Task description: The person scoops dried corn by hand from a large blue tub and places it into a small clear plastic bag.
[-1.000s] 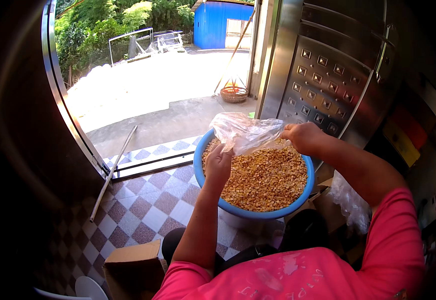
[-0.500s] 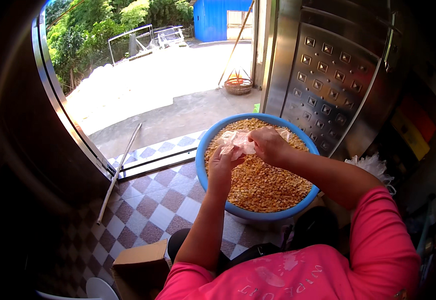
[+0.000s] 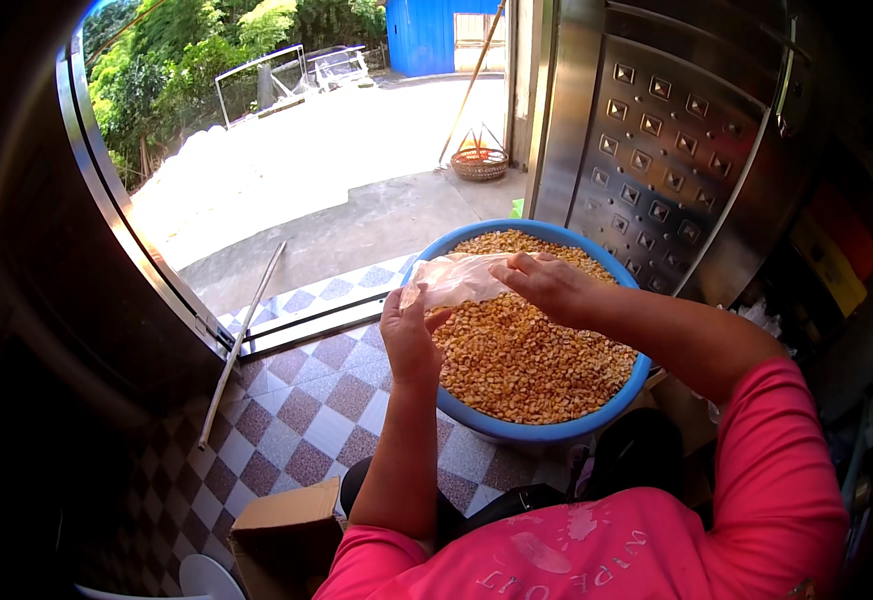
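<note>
A thin, pale translucent plastic bag (image 3: 461,280) is stretched out between my two hands, over a big blue tub (image 3: 640,374). My left hand (image 3: 411,335) pinches its left end at the tub's left rim. On the other side, my right hand (image 3: 548,287) grips the bag's right end with bent fingers. The bag looks flat, with nothing visible inside. Below it, yellow-orange kernels (image 3: 536,370), like dried corn, fill the tub nearly to the rim.
An open cardboard box (image 3: 286,520) stands by my left leg. A pale pole (image 3: 241,345) leans at the doorway's left side. The studded metal door (image 3: 646,170) stands open at the right. Outside sits a wicker basket (image 3: 479,163). White plastic bags (image 3: 759,320) lie beyond my right forearm.
My hands have moved apart, the left one leftward and the right one slightly to the right. The bag, crumpled before, is now spread wider between them.
</note>
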### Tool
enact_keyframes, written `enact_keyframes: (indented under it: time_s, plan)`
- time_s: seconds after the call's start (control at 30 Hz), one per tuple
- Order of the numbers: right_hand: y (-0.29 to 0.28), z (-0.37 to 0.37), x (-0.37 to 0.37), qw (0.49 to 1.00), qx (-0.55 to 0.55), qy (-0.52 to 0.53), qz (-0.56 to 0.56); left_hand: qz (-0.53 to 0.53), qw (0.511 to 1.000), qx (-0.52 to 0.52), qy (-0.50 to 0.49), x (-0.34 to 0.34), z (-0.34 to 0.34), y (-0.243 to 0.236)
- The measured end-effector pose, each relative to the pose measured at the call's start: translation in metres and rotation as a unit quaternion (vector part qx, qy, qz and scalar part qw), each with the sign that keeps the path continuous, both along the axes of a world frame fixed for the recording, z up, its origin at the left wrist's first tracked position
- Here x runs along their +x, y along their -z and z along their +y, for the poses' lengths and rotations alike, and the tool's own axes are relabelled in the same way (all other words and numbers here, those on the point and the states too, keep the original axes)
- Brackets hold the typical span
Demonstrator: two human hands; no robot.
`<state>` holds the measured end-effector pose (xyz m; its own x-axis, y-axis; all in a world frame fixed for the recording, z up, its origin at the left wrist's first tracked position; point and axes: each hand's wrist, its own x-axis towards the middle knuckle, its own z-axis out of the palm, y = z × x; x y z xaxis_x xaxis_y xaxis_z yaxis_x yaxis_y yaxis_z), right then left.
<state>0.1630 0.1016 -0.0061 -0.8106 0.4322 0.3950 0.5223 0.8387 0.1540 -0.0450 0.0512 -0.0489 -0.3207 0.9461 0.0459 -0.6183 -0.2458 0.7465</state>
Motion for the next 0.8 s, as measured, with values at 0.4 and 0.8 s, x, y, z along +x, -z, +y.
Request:
enact_keyframes:
  time_s: [0.4,0.8]
  plan:
    - [-0.015,-0.001,0.014,0.995,-0.022,0.038,-0.092,-0.035,0.991,0.122,0.028,-0.019,0.001,0.008]
    - [-0.031,-0.005,0.008,0.983,0.065,0.037,-0.168,0.649,0.747,0.093,-0.110,-0.006,0.012,0.031]
